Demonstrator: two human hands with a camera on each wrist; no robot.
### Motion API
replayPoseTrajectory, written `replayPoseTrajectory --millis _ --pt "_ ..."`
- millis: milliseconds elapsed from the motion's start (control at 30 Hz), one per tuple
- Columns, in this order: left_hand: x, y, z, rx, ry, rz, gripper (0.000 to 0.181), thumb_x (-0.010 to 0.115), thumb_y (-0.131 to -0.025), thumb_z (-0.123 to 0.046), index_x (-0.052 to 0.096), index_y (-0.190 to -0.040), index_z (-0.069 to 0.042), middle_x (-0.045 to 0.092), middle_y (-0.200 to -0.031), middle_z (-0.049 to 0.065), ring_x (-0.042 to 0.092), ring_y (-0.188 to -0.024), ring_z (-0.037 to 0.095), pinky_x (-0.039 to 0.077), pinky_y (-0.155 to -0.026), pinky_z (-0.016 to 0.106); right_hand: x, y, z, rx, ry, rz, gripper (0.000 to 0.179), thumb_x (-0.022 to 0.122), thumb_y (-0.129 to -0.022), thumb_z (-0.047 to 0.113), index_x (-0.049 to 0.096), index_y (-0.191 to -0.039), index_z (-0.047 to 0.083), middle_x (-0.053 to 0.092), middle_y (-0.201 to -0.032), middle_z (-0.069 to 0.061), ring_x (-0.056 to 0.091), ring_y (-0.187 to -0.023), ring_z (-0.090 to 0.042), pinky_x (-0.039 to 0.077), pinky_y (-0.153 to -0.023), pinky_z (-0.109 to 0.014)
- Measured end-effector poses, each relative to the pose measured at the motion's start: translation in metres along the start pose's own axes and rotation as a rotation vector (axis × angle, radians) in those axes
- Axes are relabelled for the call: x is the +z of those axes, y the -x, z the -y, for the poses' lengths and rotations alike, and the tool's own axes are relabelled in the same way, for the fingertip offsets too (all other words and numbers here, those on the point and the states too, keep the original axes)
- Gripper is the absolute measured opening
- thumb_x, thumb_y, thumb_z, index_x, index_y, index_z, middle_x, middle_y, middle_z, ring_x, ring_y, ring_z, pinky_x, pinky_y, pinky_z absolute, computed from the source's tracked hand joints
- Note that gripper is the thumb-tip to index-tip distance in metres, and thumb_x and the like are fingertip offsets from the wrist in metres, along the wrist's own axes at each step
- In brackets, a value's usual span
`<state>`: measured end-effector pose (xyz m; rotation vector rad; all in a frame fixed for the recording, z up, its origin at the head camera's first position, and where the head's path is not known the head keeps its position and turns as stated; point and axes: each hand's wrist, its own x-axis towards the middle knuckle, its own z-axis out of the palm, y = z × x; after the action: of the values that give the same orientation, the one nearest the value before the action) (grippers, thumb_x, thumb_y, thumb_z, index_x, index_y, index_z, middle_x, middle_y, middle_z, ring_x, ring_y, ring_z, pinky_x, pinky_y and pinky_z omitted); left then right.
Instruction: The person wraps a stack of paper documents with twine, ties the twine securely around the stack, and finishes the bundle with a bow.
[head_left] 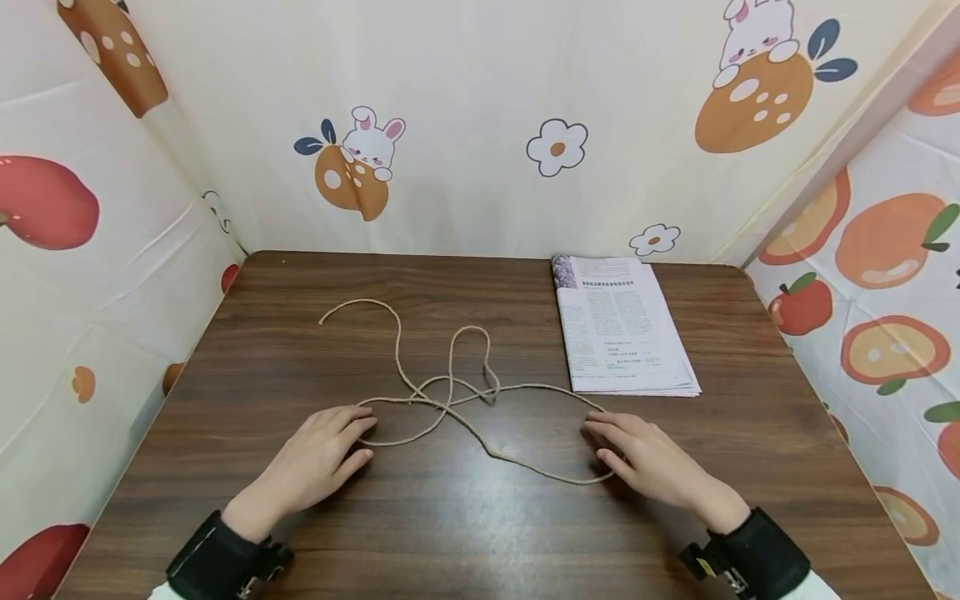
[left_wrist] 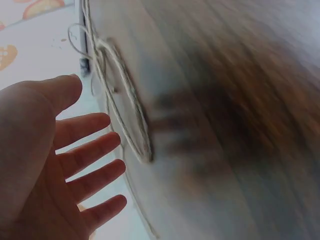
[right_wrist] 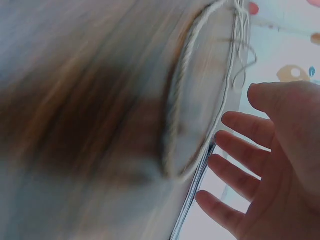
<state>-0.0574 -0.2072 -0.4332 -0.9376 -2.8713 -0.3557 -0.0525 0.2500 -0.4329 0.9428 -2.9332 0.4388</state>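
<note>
A thin beige rope (head_left: 491, 452) lies on the wooden table in crossing loops, a loose end curving toward the back left. My left hand (head_left: 322, 454) hovers at the left loop, its fingers spread and relaxed. In the left wrist view that hand (left_wrist: 60, 160) shows separated fingers, holding nothing, with the rope (left_wrist: 131, 97) beyond them. At the right loop is my right hand (head_left: 648, 458), palm down, fingers loosely extended. The right wrist view shows this hand (right_wrist: 265, 160) with parted fingers and nothing gripped; the rope (right_wrist: 175, 100) loop lies beside it.
A folded printed paper stack (head_left: 626, 329) lies at the back right of the table (head_left: 420, 533). Behind the table hangs a patterned cloth (head_left: 465, 83), with more cloth at both sides. Black bands (head_left: 221, 558) with cameras wrap both wrists.
</note>
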Motion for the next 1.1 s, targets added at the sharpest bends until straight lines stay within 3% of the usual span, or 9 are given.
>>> replayPoseTrajectory --millis 267,500,733,1100 --pt "0.011 -0.022 -0.01 0.044 -0.013 0.008 0.053 0.065 -0.084 -0.029 0.053 -0.126 0.001 0.049 -0.132 0.016 0.047 -0.12 0.034 0.038 -0.096 0.048 0.006 -0.043 0.012 -0.129 0.053 0.013 0.044 0.063 -0.086 0.023 0.055 -0.126 0.005 0.05 -0.132 -0.013 0.049 -0.119 -0.03 0.044 -0.086 -0.048" --pt "0.018 -0.03 -0.017 0.042 -0.008 0.07 0.055 0.065 -0.084 -0.031 0.052 -0.126 0.003 0.046 -0.135 0.018 0.045 -0.122 0.036 0.035 -0.098 0.049 0.016 -0.066 0.015 -0.128 0.084 0.065 0.049 0.062 -0.087 0.025 0.052 -0.129 0.001 0.046 -0.136 -0.018 0.048 -0.119 -0.034 0.042 -0.091 -0.049" --pt "0.016 -0.023 -0.011 -0.015 -0.035 0.095 0.054 0.063 -0.086 -0.032 0.052 -0.126 0.002 0.045 -0.137 0.017 0.045 -0.123 0.034 0.037 -0.096 0.049 0.021 -0.051 0.014 -0.069 0.082 0.104 0.051 0.061 -0.088 0.026 0.049 -0.131 0.002 0.044 -0.138 -0.016 0.045 -0.122 -0.034 0.043 -0.088 -0.051" --pt "0.016 -0.021 -0.001 -0.03 -0.061 0.067 0.054 0.064 -0.085 -0.031 0.053 -0.125 0.002 0.046 -0.136 0.018 0.046 -0.121 0.035 0.039 -0.093 0.05 0.016 -0.006 -0.009 -0.009 0.072 0.001 0.052 0.066 -0.084 0.02 0.05 -0.128 -0.002 0.046 -0.136 -0.018 0.046 -0.122 -0.036 0.041 -0.094 -0.048"
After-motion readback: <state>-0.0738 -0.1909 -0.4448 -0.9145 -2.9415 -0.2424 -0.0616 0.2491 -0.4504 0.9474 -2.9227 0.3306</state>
